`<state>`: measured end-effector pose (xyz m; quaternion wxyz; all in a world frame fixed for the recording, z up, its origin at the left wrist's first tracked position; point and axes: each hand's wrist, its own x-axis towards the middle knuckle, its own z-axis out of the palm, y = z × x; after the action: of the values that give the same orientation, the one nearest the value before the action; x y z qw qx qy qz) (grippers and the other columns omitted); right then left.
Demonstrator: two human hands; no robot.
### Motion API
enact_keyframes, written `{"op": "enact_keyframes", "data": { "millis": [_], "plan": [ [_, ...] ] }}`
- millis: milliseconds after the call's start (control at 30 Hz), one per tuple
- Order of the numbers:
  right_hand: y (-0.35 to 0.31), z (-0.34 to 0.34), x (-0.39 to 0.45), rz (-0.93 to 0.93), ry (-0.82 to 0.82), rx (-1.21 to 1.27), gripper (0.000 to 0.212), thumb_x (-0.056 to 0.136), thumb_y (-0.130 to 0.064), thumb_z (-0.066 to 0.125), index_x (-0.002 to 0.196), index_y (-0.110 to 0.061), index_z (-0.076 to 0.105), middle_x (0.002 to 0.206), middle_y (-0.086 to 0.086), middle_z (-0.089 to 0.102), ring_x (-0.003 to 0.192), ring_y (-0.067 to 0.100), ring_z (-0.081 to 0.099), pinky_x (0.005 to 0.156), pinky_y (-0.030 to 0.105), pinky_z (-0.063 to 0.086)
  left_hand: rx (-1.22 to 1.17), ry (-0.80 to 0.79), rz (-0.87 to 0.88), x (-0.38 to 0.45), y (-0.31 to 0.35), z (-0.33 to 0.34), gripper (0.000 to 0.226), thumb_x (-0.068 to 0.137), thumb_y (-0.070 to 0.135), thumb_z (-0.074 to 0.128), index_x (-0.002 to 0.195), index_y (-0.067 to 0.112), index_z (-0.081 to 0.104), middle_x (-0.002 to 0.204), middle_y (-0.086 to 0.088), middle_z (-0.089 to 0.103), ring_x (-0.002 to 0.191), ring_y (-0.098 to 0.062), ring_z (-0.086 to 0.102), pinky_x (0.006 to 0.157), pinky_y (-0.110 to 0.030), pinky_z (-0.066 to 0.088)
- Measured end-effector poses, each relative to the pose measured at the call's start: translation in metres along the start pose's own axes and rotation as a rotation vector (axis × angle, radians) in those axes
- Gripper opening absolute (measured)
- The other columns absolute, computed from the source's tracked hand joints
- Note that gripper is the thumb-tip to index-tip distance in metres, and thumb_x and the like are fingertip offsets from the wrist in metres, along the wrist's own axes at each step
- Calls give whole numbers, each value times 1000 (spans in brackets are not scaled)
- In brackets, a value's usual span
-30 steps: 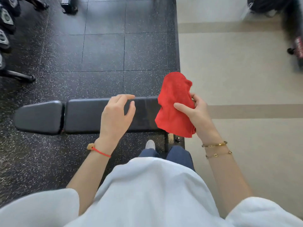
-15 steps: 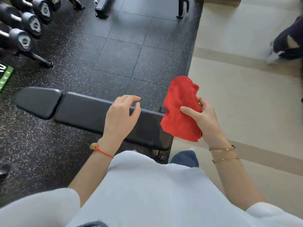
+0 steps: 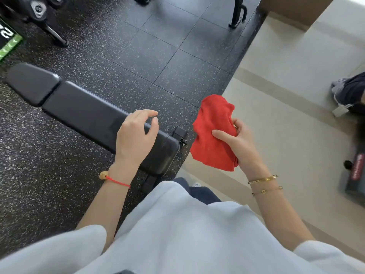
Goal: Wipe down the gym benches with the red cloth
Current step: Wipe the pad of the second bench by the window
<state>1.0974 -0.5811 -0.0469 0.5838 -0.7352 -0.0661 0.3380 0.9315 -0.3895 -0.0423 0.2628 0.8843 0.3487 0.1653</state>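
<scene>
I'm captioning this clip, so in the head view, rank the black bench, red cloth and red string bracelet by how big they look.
1. black bench, the largest, stretching across the left half.
2. red cloth, held in the right hand, clearly smaller.
3. red string bracelet on the left wrist, the smallest by far.

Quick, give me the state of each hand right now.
Left hand: open, empty, fingers loosely curled over the black bench; contact cannot be told.
Right hand: closed on the red cloth, held off the bench's end.

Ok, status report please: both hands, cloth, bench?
Right hand holds red cloth, off the bench. Left hand empty, fingers curled, over bench end. Nothing lying on the bench.
</scene>
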Motion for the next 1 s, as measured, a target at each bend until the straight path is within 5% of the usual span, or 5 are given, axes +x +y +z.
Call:
{"op": "enact_keyframes", "data": {
  "millis": [433,700,867,1000],
  "plan": [
    [-29,-29,127,23,-39,48,34,70,-12,81,97,-20,61,103,10,70,94,24,66,92,47,53,7,42,-58,94,15,57,22,96,21,54,112,15,68,111,0,69,105,-22,63,92,-36,49],
    [-117,-13,274,-6,-20,-7,36,76,-6,78,106,-12,59,107,15,68,94,24,64,94,50,51,7,57,-79,258,13,61,22,97,20,54,112,15,68,112,-1,70,106,-21,63,94,-34,47],
    [-184,7,361,-79,-21,-24,36,76,-8,79,105,-13,59,93,0,68,86,15,63,82,34,54,1,68,-70,368,15,55,22,97,21,54,112,17,69,113,1,70,107,-19,62,95,-35,49],
    [-220,27,417,-70,2,-29,35,76,-9,79,104,-16,59,94,3,69,83,15,64,82,38,53,-5,45,-79,438,10,52,22,97,21,54,113,16,69,112,0,70,107,-21,63,95,-37,49]
  ]
}}
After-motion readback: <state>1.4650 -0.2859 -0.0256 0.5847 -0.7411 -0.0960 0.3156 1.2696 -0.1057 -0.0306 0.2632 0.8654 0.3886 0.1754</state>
